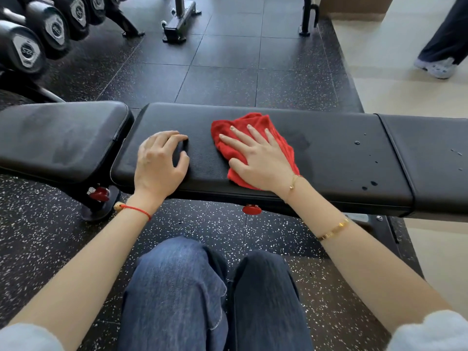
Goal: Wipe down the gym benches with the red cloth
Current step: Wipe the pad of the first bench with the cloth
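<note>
A black padded gym bench (336, 153) runs across the view in front of my knees. The red cloth (255, 122) lies crumpled on its middle pad. My right hand (258, 158) presses flat on the cloth with fingers spread and straight. My left hand (159, 163) rests on the bare pad just left of the cloth, fingers loosely bent, holding nothing. Water drops (364, 184) dot the pad to the right of the cloth.
A second bench pad (60, 138) adjoins on the left. Red adjustment knobs (252, 209) sit under the bench. A dumbbell rack (38, 34) stands at the far left, equipment frames (179, 21) behind. Another person's leg and shoe (435, 64) are at the upper right.
</note>
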`<state>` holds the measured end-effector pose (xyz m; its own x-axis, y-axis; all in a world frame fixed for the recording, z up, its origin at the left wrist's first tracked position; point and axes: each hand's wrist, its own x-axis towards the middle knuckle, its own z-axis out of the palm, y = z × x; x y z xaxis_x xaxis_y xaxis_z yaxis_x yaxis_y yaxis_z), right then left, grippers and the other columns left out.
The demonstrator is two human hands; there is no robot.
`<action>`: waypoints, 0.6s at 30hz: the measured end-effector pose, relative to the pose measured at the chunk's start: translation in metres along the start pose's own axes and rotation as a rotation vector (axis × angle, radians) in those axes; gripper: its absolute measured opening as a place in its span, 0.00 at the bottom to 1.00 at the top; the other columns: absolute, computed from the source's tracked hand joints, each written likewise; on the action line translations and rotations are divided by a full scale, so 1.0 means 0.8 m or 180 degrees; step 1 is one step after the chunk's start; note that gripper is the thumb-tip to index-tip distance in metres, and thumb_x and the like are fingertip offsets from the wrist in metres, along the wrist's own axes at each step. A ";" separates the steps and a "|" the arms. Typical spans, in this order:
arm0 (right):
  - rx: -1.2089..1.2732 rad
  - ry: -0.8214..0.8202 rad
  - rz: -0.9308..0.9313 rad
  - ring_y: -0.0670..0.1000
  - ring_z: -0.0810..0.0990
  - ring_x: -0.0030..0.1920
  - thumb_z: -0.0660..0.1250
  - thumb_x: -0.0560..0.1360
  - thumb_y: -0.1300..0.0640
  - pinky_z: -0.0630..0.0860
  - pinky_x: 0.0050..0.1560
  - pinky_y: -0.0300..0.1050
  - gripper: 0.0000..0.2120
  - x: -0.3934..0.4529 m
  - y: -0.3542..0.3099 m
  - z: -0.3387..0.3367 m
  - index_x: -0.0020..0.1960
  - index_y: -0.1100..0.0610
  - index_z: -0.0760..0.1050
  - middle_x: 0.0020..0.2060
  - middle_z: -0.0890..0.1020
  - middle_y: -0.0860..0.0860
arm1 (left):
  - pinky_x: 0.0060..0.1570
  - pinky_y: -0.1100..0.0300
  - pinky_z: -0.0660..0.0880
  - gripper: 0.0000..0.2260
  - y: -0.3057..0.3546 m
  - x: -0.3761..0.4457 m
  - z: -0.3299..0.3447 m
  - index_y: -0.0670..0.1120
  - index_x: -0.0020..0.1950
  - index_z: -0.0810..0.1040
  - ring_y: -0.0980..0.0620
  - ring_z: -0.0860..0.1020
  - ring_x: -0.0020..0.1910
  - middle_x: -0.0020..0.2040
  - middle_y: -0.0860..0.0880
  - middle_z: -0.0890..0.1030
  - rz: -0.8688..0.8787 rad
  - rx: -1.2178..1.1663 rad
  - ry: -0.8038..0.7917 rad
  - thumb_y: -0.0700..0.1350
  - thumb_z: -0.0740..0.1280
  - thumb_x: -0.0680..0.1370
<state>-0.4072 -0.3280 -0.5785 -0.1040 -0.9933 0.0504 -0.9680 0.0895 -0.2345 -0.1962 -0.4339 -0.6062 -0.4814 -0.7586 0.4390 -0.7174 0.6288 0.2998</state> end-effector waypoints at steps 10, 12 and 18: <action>-0.0008 0.0105 0.1086 0.54 0.50 0.79 0.52 0.79 0.44 0.41 0.77 0.59 0.26 0.021 0.083 -0.021 0.77 0.38 0.56 0.79 0.54 0.42 | 0.68 0.48 0.66 0.15 -0.002 0.002 0.003 0.47 0.61 0.78 0.47 0.74 0.65 0.62 0.49 0.79 -0.0019 0.0015 0.0075 0.48 0.62 0.77; -0.0008 0.0023 0.0951 0.55 0.49 0.79 0.51 0.79 0.43 0.40 0.77 0.60 0.26 0.043 0.062 -0.017 0.77 0.37 0.55 0.79 0.53 0.42 | 0.68 0.48 0.67 0.15 -0.001 0.002 0.003 0.48 0.61 0.79 0.47 0.74 0.64 0.62 0.49 0.79 -0.0025 0.0035 0.0077 0.48 0.62 0.76; -0.0019 -0.0088 0.0030 0.54 0.49 0.79 0.55 0.78 0.44 0.40 0.77 0.59 0.27 0.022 -0.020 0.002 0.77 0.37 0.55 0.79 0.55 0.42 | 0.69 0.48 0.67 0.16 -0.002 0.001 0.000 0.47 0.62 0.79 0.47 0.74 0.66 0.63 0.49 0.79 -0.0003 -0.0006 0.0024 0.47 0.63 0.76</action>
<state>-0.3935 -0.3472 -0.5753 -0.1069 -0.9940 0.0213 -0.9683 0.0992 -0.2291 -0.1958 -0.4351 -0.6067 -0.4768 -0.7580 0.4450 -0.7170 0.6283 0.3019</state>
